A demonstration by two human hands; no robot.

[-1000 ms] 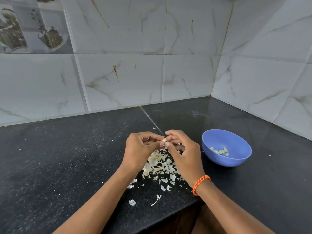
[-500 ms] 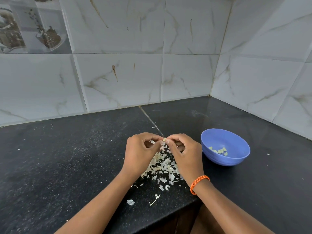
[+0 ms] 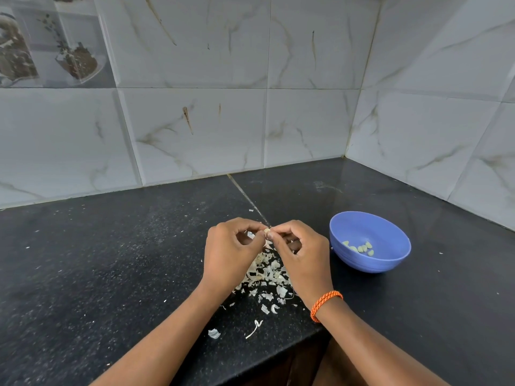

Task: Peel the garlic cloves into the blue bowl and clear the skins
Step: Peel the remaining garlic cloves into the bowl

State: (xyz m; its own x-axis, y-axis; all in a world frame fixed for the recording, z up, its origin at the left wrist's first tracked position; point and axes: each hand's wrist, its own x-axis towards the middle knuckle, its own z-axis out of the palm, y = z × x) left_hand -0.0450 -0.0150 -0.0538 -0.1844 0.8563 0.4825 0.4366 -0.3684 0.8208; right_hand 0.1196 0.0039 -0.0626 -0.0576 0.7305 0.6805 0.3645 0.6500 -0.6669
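A small pale garlic clove [image 3: 267, 231] is pinched between the fingertips of my left hand [image 3: 231, 252] and my right hand [image 3: 302, 253], a little above the black counter. Most of the clove is hidden by my fingers. Below my hands lies a heap of whitish garlic skins [image 3: 267, 274], with loose scraps trailing toward the counter's front edge. The blue bowl [image 3: 390, 260] stands to the right of my right hand and holds several peeled cloves [image 3: 359, 247].
The black stone counter [image 3: 111, 260] runs into a corner of marble-look wall tiles [image 3: 195, 129] at the back and right. Its front edge [image 3: 278, 355] cuts in close to my wrists. An orange band [image 3: 324, 303] circles my right wrist.
Both hands stay together over the skin heap, still working the same clove; the fingertips have shifted slightly on it. The bowl has not moved.
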